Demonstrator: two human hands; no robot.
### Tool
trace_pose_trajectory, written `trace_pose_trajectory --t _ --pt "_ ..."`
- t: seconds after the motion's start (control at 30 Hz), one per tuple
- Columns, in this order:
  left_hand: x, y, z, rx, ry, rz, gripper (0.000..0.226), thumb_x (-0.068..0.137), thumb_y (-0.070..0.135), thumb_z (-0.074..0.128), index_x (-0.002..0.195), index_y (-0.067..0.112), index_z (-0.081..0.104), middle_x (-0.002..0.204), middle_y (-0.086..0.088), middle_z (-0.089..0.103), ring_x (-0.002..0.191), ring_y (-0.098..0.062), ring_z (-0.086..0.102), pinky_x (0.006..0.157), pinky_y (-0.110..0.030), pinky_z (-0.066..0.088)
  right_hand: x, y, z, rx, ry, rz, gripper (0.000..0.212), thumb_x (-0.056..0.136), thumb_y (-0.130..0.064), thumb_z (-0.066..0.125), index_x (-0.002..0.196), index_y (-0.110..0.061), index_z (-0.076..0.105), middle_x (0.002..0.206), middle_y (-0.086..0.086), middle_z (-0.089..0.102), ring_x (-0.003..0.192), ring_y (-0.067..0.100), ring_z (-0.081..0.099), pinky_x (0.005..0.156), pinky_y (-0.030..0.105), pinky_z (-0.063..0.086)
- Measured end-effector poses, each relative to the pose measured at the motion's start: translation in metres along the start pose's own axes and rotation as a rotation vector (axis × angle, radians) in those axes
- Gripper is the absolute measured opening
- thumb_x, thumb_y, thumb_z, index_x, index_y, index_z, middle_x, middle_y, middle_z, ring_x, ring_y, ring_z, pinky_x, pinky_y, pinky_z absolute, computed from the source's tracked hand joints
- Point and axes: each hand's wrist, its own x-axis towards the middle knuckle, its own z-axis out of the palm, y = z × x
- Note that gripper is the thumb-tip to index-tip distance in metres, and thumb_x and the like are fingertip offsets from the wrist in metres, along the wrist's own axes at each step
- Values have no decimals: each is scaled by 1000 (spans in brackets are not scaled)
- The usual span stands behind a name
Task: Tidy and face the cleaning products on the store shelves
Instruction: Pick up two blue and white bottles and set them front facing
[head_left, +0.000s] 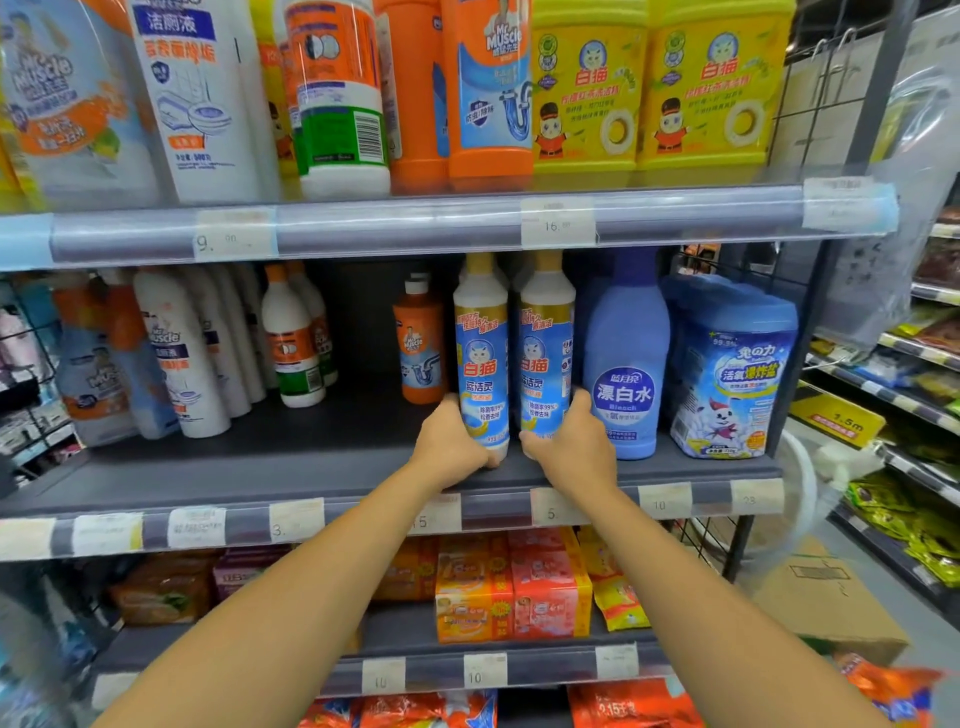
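Observation:
Two tall white bottles with blue cat labels stand upright side by side on the middle shelf (322, 467), labels facing me. My left hand (451, 444) grips the base of the left bottle (482, 358). My right hand (574, 447) grips the base of the right bottle (546, 358). Both bottles sit near the shelf's front edge. An orange drain-cleaner bottle (420, 348) stands further back to their left.
A blue bleach bottle (626, 364) and a blue tub (730, 374) stand right of the pair. White and orange bottles (182, 353) fill the shelf's left. Yellow tubs (660, 88) stand on the shelf above, soap packs (511, 587) below. A cardboard box (831, 603) lies on the floor at right.

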Motion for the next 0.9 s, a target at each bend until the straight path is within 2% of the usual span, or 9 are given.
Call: trace_pose_trajectory --t 0.13,0.3,0.4,0.5,0.6,0.73,0.9 --pt "2 -1 -1 -19 -17 14 68 58 13 93 116 18 57 113 0 68 92 -11 65 78 -25 51 8 3 -6 76 -138 -5 66 72 -35 77 123 -18 39 111 3 62 96 23 61 81 45 55" --pt "1 6 7 22 -17 48 63 61 16 91 115 19 58 108 2 68 84 -7 62 67 -14 45 12 6 -11 142 -231 -38 65 77 -25 76 129 -15 39 118 6 61 97 18 59 79 32 51" --pt "2 9 10 30 -3 52 57 64 17 89 110 22 57 108 2 68 78 -2 59 61 -10 41 11 6 -12 107 -233 -36 56 80 -22 74 124 -12 42 120 8 60 101 22 60 79 32 51" --pt "1 6 12 20 11 41 59 64 17 89 115 18 60 111 0 69 84 -7 61 66 -14 43 0 6 -9 81 -95 -63 47 79 -25 74 117 -12 48 112 8 64 95 23 63 74 32 53" --pt "1 3 13 27 33 32 56 64 19 89 114 17 63 112 -1 70 86 -8 62 68 -15 44 -11 6 -6 -31 -22 -78 49 82 -37 72 118 -15 47 107 6 66 93 23 64 73 37 55" --pt "-1 3 13 23 25 28 57 67 18 89 117 16 61 114 -1 71 84 -6 60 66 -10 42 -7 6 -8 -100 -70 -46 49 85 -41 66 122 -17 46 112 7 65 98 27 63 80 43 53" --pt "-11 10 10 34 8 20 55 72 25 85 120 18 59 117 -1 69 92 -11 63 76 -22 45 -9 2 -15 -53 -116 -45 51 82 -39 70 122 -17 48 114 6 66 100 27 63 82 43 53"
